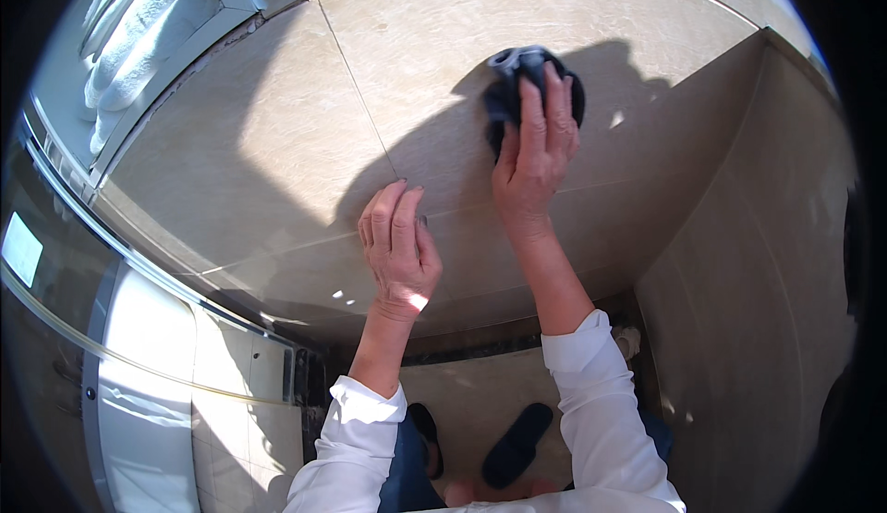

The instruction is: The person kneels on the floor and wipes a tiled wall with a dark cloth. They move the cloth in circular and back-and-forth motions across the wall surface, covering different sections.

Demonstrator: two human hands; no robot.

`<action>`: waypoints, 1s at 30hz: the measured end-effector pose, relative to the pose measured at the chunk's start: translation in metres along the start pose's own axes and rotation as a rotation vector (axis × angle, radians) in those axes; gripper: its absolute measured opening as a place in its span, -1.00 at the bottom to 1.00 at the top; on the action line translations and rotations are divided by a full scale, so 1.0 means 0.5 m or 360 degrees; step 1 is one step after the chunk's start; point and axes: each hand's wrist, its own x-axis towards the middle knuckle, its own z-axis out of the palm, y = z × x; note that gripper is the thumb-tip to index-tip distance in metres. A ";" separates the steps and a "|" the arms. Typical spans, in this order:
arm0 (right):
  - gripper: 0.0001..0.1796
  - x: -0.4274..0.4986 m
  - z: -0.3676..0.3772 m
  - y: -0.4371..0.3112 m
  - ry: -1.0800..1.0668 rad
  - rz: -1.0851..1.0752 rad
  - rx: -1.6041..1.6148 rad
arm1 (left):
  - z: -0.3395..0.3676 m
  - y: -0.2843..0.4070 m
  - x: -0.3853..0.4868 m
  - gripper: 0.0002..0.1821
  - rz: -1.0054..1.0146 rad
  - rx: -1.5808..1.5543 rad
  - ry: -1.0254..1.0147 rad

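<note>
My right hand (537, 156) is pressed over a bunched dark blue cloth (509, 101) against the beige tiled wall (416, 49). Part of the cloth is hidden under the fingers, and a paler grey fold shows along its upper edge. Lower and to the left, my left hand (400, 246) holds nothing; its fingers are loosely bent, with the thumb apart. Its fingertips are close to a tile joint, and I cannot tell whether they touch the wall. Both hands cast shadow across the sunlit tiles.
Rolled white towels (132, 49) lie in a white-framed recess at upper left. A metal-railed glass panel (59, 264) runs down the left side. Another tiled wall (734, 236) rises at right. Dark slippers (518, 444) are on the floor (464, 388) below.
</note>
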 end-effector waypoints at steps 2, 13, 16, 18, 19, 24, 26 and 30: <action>-0.49 0.035 0.022 -0.013 0.0216 0.0162 -0.0076 | -0.011 0.001 0.006 -0.51 -0.0032 -0.0014 0.0041; -0.55 -0.059 0.063 -0.102 -0.0373 -0.0299 0.1045 | -0.014 0.018 0.033 -0.58 0.0023 -0.0445 0.0304; -0.47 -0.045 0.054 -0.093 -0.0403 -0.0342 0.1037 | 0.017 0.008 0.026 -0.58 -0.0047 -0.0598 0.0189; -0.42 -0.038 0.039 -0.075 -0.0556 -0.0385 0.0964 | 0.028 -0.006 0.028 -0.55 0.0029 -0.0546 0.0160; -0.40 -0.036 0.033 -0.070 -0.0599 -0.0432 0.0896 | 0.034 -0.008 0.032 -0.53 0.0017 -0.0594 0.0139; -0.27 -0.033 -0.013 -0.045 -0.0777 -0.0626 0.0528 | 0.043 -0.039 0.021 -0.39 0.0009 -0.0107 -0.0034; -0.30 -0.042 -0.029 -0.014 -0.0783 -0.0668 0.0440 | 0.051 -0.050 0.003 -0.39 -0.0018 0.0235 0.0025; -0.39 -0.035 -0.041 -0.011 -0.0486 -0.0705 0.0115 | 0.027 -0.035 0.004 -0.40 -0.0183 0.0543 0.0281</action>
